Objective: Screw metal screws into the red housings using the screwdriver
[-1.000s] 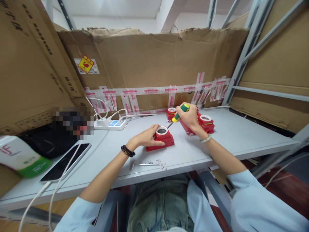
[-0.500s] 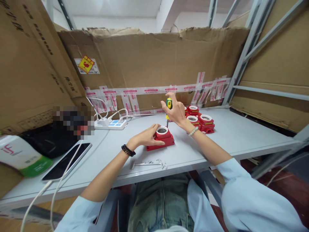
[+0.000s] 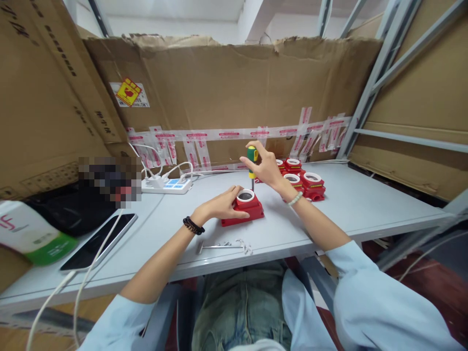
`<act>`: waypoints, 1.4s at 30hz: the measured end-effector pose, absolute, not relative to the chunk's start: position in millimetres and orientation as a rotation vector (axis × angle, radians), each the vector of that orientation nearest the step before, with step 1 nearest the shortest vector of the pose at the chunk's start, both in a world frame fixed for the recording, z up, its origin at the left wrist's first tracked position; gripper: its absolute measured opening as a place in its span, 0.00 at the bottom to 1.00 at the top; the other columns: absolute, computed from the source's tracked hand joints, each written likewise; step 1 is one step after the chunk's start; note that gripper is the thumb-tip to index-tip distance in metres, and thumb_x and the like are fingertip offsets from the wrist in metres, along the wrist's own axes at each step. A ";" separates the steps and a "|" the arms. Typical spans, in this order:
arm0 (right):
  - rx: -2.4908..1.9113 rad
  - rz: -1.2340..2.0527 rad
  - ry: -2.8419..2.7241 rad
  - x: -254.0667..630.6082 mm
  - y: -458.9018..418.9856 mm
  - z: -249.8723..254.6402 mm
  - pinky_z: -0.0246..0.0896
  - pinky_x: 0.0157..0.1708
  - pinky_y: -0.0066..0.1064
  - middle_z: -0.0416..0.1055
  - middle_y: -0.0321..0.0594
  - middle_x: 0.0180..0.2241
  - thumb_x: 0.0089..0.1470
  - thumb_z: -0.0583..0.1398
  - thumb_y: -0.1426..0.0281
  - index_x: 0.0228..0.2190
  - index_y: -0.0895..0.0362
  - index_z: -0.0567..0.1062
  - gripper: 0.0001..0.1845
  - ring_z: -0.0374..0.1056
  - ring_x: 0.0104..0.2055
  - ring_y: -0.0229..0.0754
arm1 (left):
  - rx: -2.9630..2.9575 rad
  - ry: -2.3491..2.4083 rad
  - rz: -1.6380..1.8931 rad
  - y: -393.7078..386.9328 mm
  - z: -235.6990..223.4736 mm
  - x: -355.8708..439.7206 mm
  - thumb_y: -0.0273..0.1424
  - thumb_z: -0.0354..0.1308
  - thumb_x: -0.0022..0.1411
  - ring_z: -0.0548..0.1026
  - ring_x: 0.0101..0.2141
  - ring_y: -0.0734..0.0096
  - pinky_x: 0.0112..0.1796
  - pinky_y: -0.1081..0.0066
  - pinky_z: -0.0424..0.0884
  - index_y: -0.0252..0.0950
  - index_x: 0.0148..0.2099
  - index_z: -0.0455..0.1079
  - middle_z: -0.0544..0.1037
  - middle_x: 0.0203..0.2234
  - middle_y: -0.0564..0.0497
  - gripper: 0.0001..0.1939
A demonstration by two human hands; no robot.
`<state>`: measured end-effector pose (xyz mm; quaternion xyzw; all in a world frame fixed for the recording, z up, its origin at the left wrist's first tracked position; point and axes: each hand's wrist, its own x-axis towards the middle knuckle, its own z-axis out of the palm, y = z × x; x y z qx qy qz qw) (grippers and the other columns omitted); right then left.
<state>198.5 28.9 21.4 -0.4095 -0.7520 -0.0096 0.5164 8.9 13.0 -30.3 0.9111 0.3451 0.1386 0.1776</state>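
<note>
My left hand (image 3: 221,206) is closed on a red box-shaped housing (image 3: 252,210), its thumb along the near side and its fingers on the far side. A white ring (image 3: 245,196) with a dark centre sits on top of that housing. Between the thumb and fingers of my right hand (image 3: 268,168) is a screwdriver (image 3: 252,155) with a green and yellow handle. It stands upright, shaft down, at the housing's far edge. The tip is hidden behind the housing, so what it touches does not show.
Several similar red housings (image 3: 312,186) stand to the right, behind my right forearm. Small metal screws and a T-shaped metal rod (image 3: 223,246) lie near the front edge. On the left are a phone (image 3: 100,242), cables, a power strip (image 3: 166,186) and a white-green pouch (image 3: 34,234).
The fingers of my right hand have shifted on the screwdriver handle, and more of it shows. My left hand and the housing stay in place. The view has moved slightly.
</note>
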 end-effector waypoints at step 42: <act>-0.942 -0.040 -1.822 200.6 29.4 18.4 0.59 0.31 0.29 0.69 0.34 0.30 0.56 0.58 0.63 0.46 0.52 0.69 0.16 0.64 0.27 0.38 | 2.613 0.982 0.310 15.9 -28.0 9.4 0.53 0.60 0.54 0.71 0.48 0.54 0.51 0.58 0.67 0.37 0.53 0.58 0.67 0.48 0.43 0.34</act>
